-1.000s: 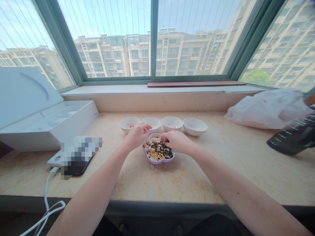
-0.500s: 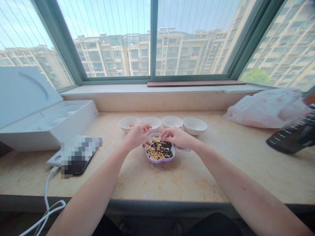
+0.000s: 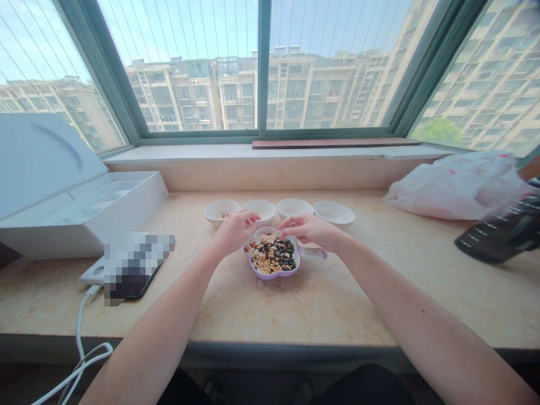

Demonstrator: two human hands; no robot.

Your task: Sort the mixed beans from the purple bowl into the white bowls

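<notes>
Beans, black, yellow and pale, crowd a lobed purple-rimmed bowl between curled hands, their hold unclear.

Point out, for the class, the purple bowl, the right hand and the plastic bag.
Purple bowl (image 3: 273, 276): head view, on its near rim.
Right hand (image 3: 312, 229): head view, on the back of the hand.
Plastic bag (image 3: 453, 188): head view, on its crumpled side.

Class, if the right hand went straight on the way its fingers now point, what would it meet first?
Probably the left hand, whose fingers lie across from the right hand. Depth is unclear, so it might brush the rim of the purple bowl first.
</notes>
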